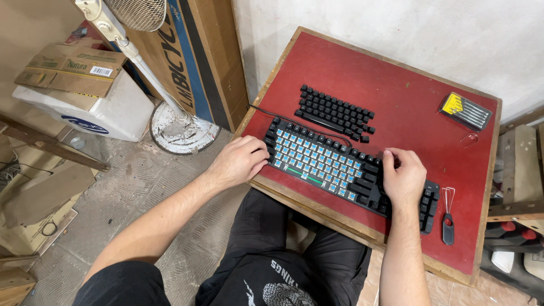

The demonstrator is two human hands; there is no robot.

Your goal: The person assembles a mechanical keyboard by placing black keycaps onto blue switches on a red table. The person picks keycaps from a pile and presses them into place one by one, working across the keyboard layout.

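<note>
A black mechanical keyboard (334,164) lies near the front edge of a red table (396,96). Most of its keycaps are off, showing blue switches. My left hand (238,161) grips the keyboard's left end. My right hand (403,177) rests on its right part, fingers pressing on the black keycaps there. A block of removed black keycaps (335,112) sits just behind the keyboard. The keyboard's black cable (258,109) runs off the table's left edge.
A wire keycap puller with a black handle (448,218) lies at the right of the keyboard. A yellow-and-black tool case (465,110) sits at the far right corner. A standing fan's base (180,129), cardboard boxes (71,69) and a white box (102,113) stand on the floor at left.
</note>
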